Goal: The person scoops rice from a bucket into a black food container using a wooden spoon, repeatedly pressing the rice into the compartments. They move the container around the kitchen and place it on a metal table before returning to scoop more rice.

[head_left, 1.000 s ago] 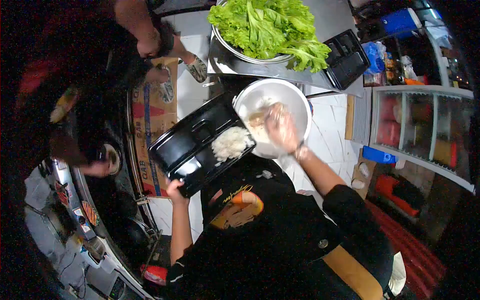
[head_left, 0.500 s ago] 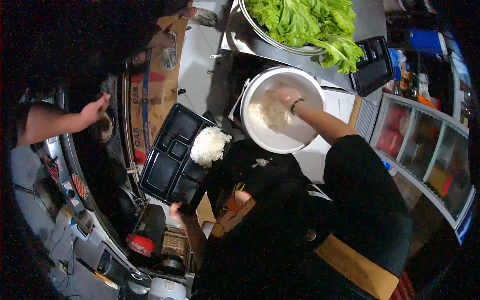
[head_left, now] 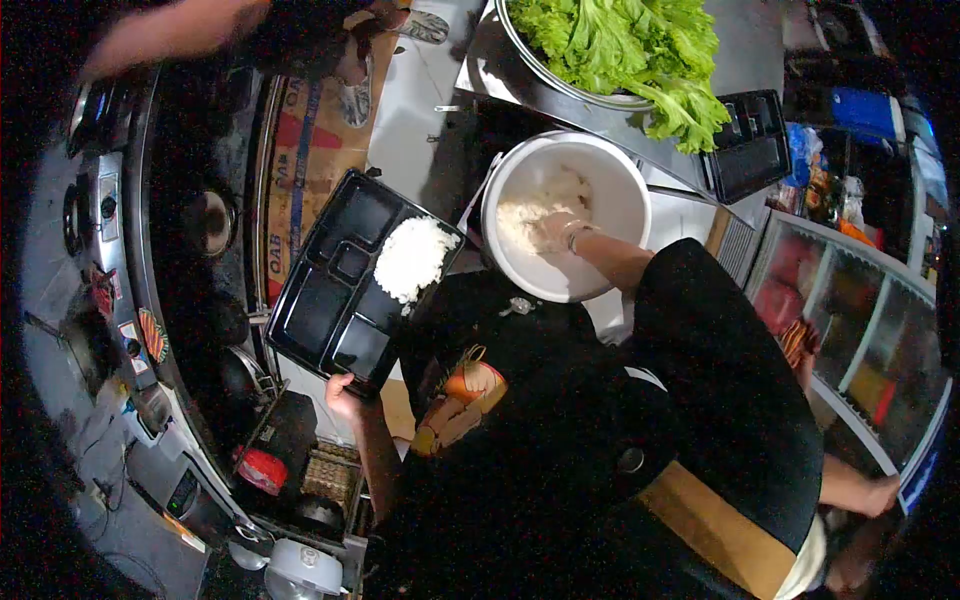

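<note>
My left hand [head_left: 345, 396] grips the near corner of a black compartment tray [head_left: 290, 330], held tilted beside the bucket. A mound of white rice [head_left: 415, 258] fills one compartment on its right side; the others hold nothing. My right hand [head_left: 562, 232], with a band on the wrist, reaches down inside a white bucket [head_left: 625, 200]. Its fingers meet the cooked rice [head_left: 520, 222] at the bottom and are partly hidden, so their grip does not show.
A metal bowl of lettuce [head_left: 620, 50] and another black tray [head_left: 748, 145] stand beyond the bucket. Left is a stove with a pan [head_left: 212, 222]. A glass-topped display case [head_left: 850, 330] lies right. Another person's arm [head_left: 180, 30] is upper left; a person's hand [head_left: 875, 495] is lower right.
My right hand has moved down and left onto the rice in the bucket. The tray has shifted slightly up and left. The other person's arm at left has swung upward; another hand appears lower right.
</note>
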{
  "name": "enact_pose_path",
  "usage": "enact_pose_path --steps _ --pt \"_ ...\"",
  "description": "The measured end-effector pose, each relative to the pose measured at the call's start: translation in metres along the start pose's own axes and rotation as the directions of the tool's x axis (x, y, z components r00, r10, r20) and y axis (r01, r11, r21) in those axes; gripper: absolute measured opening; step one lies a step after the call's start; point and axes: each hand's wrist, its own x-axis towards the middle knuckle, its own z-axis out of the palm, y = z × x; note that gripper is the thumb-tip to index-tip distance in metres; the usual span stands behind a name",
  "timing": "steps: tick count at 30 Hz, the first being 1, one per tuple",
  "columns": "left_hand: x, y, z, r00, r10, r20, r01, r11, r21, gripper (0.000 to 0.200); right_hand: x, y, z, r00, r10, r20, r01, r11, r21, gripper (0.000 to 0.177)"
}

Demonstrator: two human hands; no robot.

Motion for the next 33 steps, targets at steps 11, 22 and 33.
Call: enact_pose_path --steps 11,22,33 --pt "0.013 0.007 0.016 0.989 0.084 0.119 -0.066 0.986 -0.152 0.032 -0.04 0.0 -0.051 0.987 -0.107 0.118 0.108 0.994 -0.007 0.034" --pt "0.05 0.015 0.065 0.954 -0.004 0.301 0.012 1.0 -0.024 0.062 -0.182 -0.033 -0.188 0.944 -0.245 -0.223 0.281 0.948 0.148 0.032" --pt "0.004 0.017 0.141 0.816 -0.19 0.547 0.193 0.98 0.053 0.051 -0.187 -0.151 -0.234 0.905 -0.289 -0.312 0.161 0.911 -0.379 0.058"
